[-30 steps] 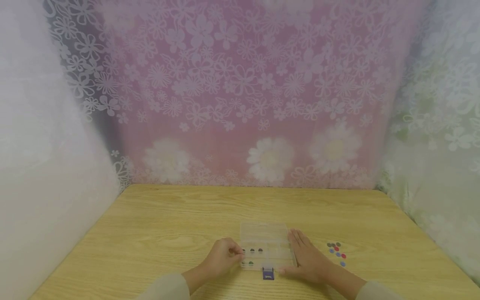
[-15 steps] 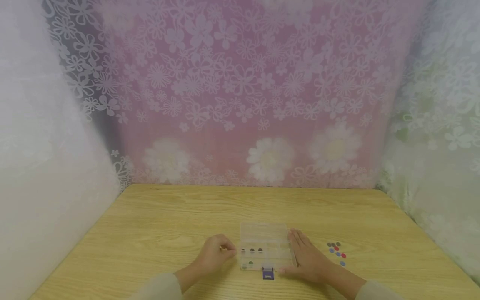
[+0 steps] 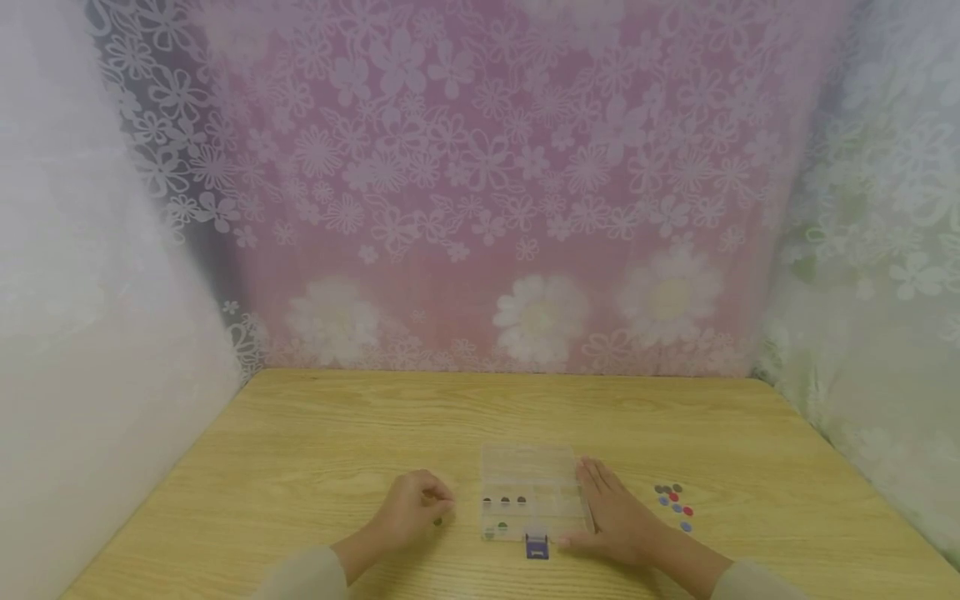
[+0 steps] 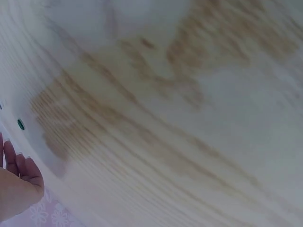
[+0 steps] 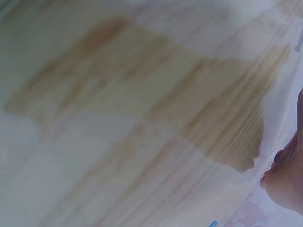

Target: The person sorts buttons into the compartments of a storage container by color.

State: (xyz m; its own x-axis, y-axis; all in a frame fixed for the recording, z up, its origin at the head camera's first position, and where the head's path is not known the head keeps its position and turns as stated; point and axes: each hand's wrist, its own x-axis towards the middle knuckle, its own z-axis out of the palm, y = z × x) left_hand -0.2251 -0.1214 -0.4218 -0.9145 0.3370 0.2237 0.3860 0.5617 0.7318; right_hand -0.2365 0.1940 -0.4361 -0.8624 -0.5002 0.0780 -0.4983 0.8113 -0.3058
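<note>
We see first the flowered pink cloth (image 3: 525, 183), which hangs behind the table and fills the greatest part of the head view. At its left and right, paler cloths hang along the sides. Below is the wooden table (image 3: 337, 433), yellowish, with the grain well visible. Near its front part stands the clear box (image 3: 558, 500) with small compartments, and it is between the two hands of the person.

The right hand (image 3: 621, 518) rests along the right side of this box, with its fingers straight and pointing forward, grasping nothing. The left hand (image 3: 411, 508) is to the left of the box, apart from it. Its fingers are bent and the tips come close together, but we cannot tell if they pinch something.

At the front edge of the box we notice a purple clasp (image 3: 537, 547). Three dark discs (image 3: 505, 501) show in a row in the box, and two greenish discs (image 3: 502, 527) nearer to its front. To the right of the right hand, a loose group of dark, red and blue discs (image 3: 677, 508) lies on the table. One single green disc (image 4: 21, 124) is just beside the left fingers; whether they touch it, we cannot tell.
</note>
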